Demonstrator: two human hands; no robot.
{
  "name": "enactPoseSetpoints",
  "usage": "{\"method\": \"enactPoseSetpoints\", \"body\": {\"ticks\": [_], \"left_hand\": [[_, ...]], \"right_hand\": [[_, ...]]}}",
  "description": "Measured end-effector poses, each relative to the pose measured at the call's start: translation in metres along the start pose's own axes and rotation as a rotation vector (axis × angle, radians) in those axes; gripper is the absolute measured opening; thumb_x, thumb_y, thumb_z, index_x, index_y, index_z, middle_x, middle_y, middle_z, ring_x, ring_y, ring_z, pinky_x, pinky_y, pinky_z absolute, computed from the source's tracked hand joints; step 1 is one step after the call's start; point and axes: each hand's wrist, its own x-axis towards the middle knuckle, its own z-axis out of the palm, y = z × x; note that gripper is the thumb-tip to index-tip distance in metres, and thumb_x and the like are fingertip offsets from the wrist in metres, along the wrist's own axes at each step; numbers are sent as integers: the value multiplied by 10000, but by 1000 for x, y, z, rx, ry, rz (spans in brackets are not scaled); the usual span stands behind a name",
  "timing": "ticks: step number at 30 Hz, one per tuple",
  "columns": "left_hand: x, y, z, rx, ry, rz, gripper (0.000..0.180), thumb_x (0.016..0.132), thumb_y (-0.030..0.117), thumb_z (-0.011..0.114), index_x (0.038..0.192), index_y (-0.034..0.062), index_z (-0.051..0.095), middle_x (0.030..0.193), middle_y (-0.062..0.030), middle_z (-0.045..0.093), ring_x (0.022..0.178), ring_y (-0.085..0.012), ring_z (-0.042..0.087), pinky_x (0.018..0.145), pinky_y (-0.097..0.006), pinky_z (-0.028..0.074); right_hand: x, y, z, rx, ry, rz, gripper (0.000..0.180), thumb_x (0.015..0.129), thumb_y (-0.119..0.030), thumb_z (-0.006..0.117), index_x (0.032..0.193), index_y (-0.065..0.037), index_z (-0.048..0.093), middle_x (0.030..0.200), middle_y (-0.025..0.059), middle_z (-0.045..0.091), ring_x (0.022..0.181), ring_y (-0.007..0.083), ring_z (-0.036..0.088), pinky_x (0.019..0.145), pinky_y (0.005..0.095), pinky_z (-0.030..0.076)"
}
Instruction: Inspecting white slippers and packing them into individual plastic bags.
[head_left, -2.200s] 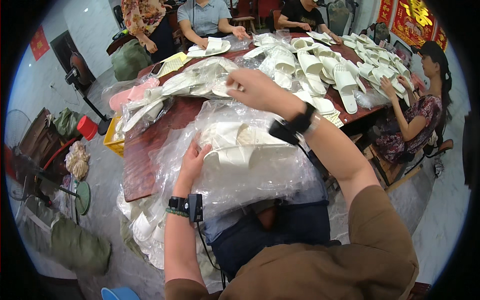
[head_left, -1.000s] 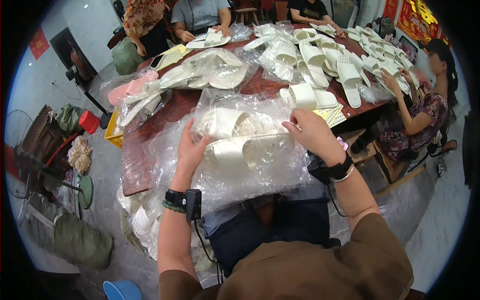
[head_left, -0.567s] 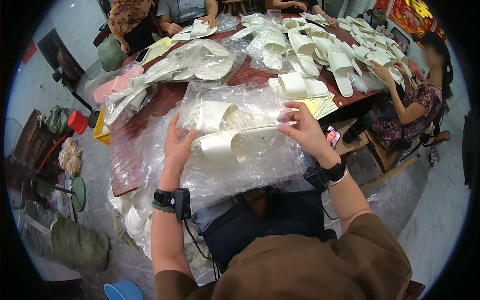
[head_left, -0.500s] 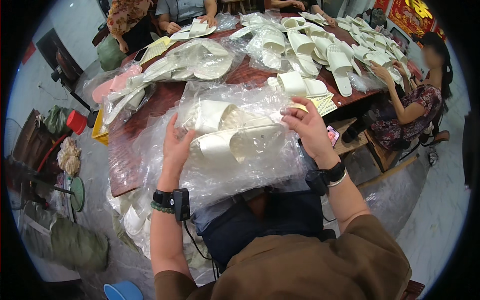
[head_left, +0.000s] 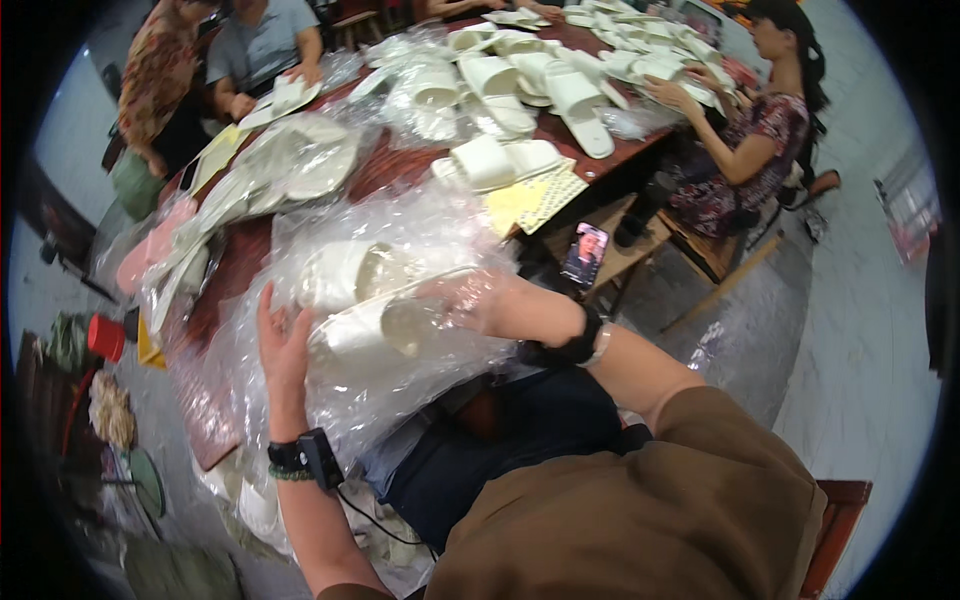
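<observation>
A pair of white slide slippers [head_left: 355, 335] lies inside a clear plastic bag [head_left: 400, 225] at the table's near edge, in front of my body. My left hand [head_left: 283, 345] is at the bag's left side, fingers stretched upward and thumb apart, touching the plastic near the slippers. From the right, my right hand [head_left: 468, 300] reaches into the bag's right end, next to the slippers' heel ends. Plastic and motion blur hide its fingers, so their grip cannot be made out. More plastic film spreads beneath the bag and over the table edge.
Piles of white slippers [head_left: 575, 95], some bagged, cover the far part of the red table [head_left: 255, 245]. Yellow sticker sheets [head_left: 540, 198] lie under one pair. A phone [head_left: 585, 253] stands by a wooden stool at right. Co-workers handle slippers around the table.
My right hand has moved left and into the bag's right end, where it was at the bag's edge before. The whole view has shifted rightward, and my left hand stays beside the bag.
</observation>
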Motion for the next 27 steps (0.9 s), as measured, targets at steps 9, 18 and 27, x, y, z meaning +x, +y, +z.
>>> {"method": "enactPoseSetpoints", "body": {"ticks": [9,18,27], "left_hand": [[-2,1,3,-98,-50,18,722,935,34,645,1557,54,280,1355,-210,550,1212,-236,565,1026,-329,434],[-2,4,-2,-145,-58,-39,623,1004,114,595,1549,45,303,1229,-137,634,1100,-153,582,949,-285,449],[7,-20,0,124,6,-7,569,1014,265,608,1477,-13,429,1381,-158,568,1263,-196,529,1077,-317,394]], "right_hand": [[27,9,16,-695,209,-421,421,887,-246,657,1268,-79,599,1109,191,656,984,379,652,864,459,522],[52,5,24,-367,-42,-444,427,882,-327,691,1192,-50,595,1078,277,620,1061,439,613,907,501,491],[96,2,40,-843,-144,-338,793,734,-342,777,1414,-63,479,1395,251,482,1321,458,429,1067,596,342]]}}
